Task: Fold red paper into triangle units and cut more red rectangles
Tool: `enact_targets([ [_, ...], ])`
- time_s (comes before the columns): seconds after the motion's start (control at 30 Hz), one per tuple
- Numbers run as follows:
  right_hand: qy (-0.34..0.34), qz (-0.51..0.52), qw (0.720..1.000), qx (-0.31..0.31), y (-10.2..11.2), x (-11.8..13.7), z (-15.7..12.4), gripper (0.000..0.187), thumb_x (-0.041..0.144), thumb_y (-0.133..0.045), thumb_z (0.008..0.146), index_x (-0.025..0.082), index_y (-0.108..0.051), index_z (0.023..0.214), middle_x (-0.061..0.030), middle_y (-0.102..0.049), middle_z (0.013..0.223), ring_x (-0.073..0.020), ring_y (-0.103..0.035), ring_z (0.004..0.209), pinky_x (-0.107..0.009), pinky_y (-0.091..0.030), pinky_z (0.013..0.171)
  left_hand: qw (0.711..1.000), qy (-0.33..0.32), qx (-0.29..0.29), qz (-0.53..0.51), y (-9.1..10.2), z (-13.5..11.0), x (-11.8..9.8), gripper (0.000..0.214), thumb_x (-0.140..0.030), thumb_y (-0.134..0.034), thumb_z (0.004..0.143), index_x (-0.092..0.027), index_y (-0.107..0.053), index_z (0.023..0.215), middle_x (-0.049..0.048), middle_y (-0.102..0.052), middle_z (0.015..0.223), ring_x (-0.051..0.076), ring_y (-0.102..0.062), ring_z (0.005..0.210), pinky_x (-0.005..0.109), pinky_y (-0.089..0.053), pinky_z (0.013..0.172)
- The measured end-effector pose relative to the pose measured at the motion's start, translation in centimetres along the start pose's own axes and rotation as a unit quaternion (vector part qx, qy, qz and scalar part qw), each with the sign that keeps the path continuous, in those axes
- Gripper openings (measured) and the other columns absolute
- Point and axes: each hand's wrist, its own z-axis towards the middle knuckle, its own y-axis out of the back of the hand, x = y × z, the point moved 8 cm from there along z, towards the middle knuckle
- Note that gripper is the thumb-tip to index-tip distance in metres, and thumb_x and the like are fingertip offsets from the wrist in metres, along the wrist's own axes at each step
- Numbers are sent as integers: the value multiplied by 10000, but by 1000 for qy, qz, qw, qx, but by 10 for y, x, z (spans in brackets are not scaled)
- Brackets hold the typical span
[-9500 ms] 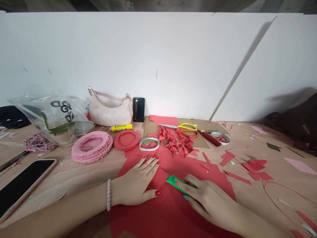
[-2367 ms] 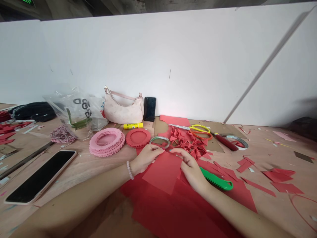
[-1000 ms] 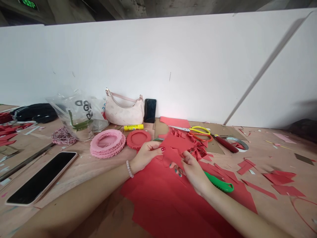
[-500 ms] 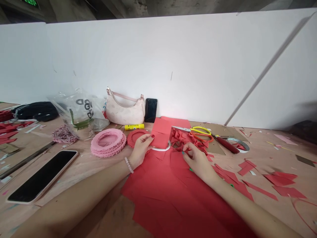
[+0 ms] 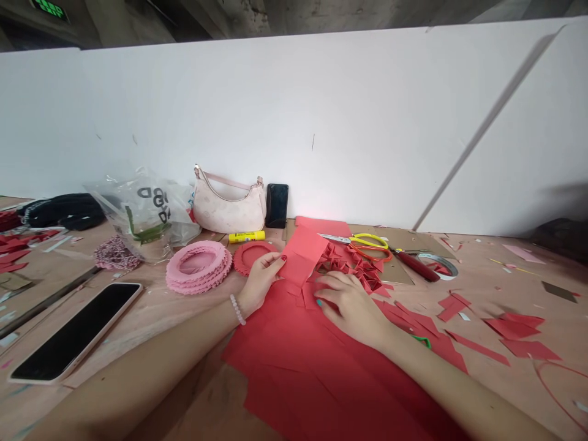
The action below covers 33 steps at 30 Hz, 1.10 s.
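My left hand point(image 5: 260, 283) pinches a rectangular piece of red paper point(image 5: 299, 256) by its lower left edge, holding it tilted above the table. My right hand point(image 5: 346, 303) rests palm down, fingers loosely apart, on a large cut red paper sheet point(image 5: 312, 367), close to a heap of folded red paper triangles point(image 5: 353, 268). Only a thin sliver of a green serrated plastic tool point(image 5: 421, 340) shows past the right wrist; the rest is hidden under the paper.
Around the hands lie stacked pink paper rings point(image 5: 198, 267), a red scalloped ring point(image 5: 254, 256), a yellow glue stick point(image 5: 247, 236), scissors point(image 5: 362, 240), a red-handled knife point(image 5: 416, 265), a tape roll point(image 5: 438, 266), a phone point(image 5: 73, 331) and red offcuts point(image 5: 509, 327).
The red piece in my left hand has tilted further to the right. My right hand has slid left and down onto the sheet, and the green tool is now almost covered.
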Motion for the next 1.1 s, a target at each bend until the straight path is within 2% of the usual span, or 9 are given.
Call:
enact_targets([
  [0.1,24,-3,999,44,-5,7,0,236,142,-435,823,202,-641,921,-50,-666,899,-199,-561,874,-351,-367,790,1000,-1,-3,13,1,0,1,247,-380,-635,685,-155,-613,784,9,-596,765,114,-554,704,204,-442,622],
  [0.23,8,-34,999,42,-5,5,1,246,143,-420,832,189,-662,848,-60,-677,814,-191,-579,787,-332,-363,738,999,-9,0,32,2,-1,1,239,-382,-608,708,-163,-606,803,6,-587,781,109,-537,702,194,-422,608],
  [0.47,34,-20,999,26,-10,13,0,268,180,-429,837,174,-585,1054,-89,-626,1063,-218,-532,986,-353,-352,837,994,-50,22,92,-8,-6,-9,207,-347,-604,718,-142,-608,746,-4,-571,724,109,-503,677,195,-383,617],
  [0.67,78,-40,995,-54,21,26,-5,207,147,-435,774,169,-612,668,-39,-599,605,-158,-523,573,-289,-369,583,980,-93,44,169,-15,-10,-21,172,-305,-580,732,-142,-628,761,21,-609,780,155,-525,748,224,-390,667],
  [0.8,59,-39,984,-162,58,28,-7,227,201,-452,801,175,-603,969,-104,-630,948,-238,-534,885,-361,-381,756,932,-163,107,306,-39,-28,-37,139,-235,-530,754,-156,-642,776,27,-622,763,167,-536,743,231,-397,673],
  [0.87,29,-23,990,-136,62,23,-2,238,230,-456,823,194,-584,1021,-101,-618,1022,-251,-521,960,-391,-362,820,911,-177,153,339,-55,-40,-40,156,-206,-496,771,-159,-643,751,24,-617,727,155,-528,693,224,-388,634],
  [0.93,1,23,996,-92,60,16,2,177,234,-458,836,207,-617,910,-68,-658,886,-218,-568,846,-377,-377,803,909,-178,159,341,-62,-48,-41,153,-207,-498,775,-162,-644,766,29,-621,742,153,-524,682,220,-380,611],
  [1.03,-38,100,991,-79,62,5,4,157,198,-475,824,208,-624,777,-24,-662,734,-174,-582,709,-328,-411,749,934,-143,131,300,-59,-48,-39,170,-271,-529,771,-161,-630,851,39,-615,807,151,-506,678,216,-362,568],
  [1.1,-58,132,986,-87,66,0,4,144,190,-486,806,207,-621,759,-20,-660,741,-171,-581,707,-301,-426,705,948,-120,120,269,-55,-45,-36,191,-320,-518,781,-151,-606,766,22,-569,719,130,-456,615,215,-329,531],
])
